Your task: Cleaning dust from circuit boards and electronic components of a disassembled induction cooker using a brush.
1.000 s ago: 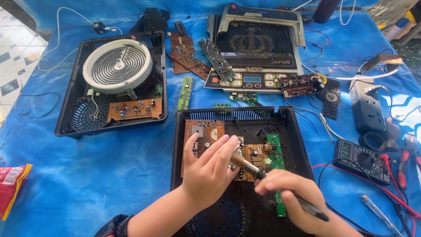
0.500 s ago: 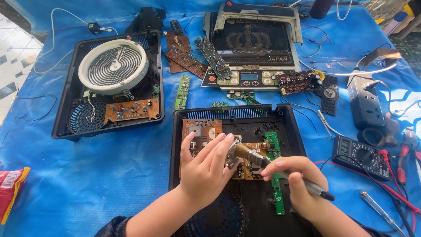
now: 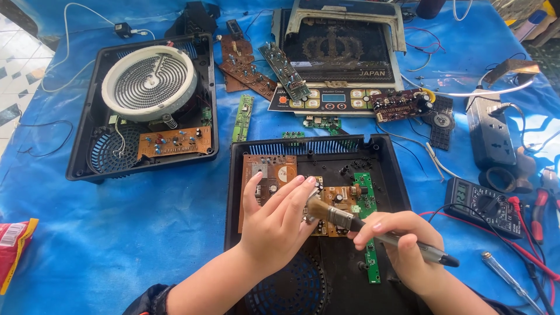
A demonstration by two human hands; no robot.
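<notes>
Gripping a brush [image 3: 335, 214] in right hand [image 3: 402, 248], left hand [image 3: 279, 219] steadying brown circuit board [image 3: 263, 175]

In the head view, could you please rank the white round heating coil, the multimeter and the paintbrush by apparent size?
1. white round heating coil
2. paintbrush, long but thin, nearer the camera, so unsure against the multimeter
3. multimeter

Repair workshop: opened cookers [image 3: 146, 111], circuit boards [image 3: 248, 67], multimeter [image 3: 484, 205].
</notes>
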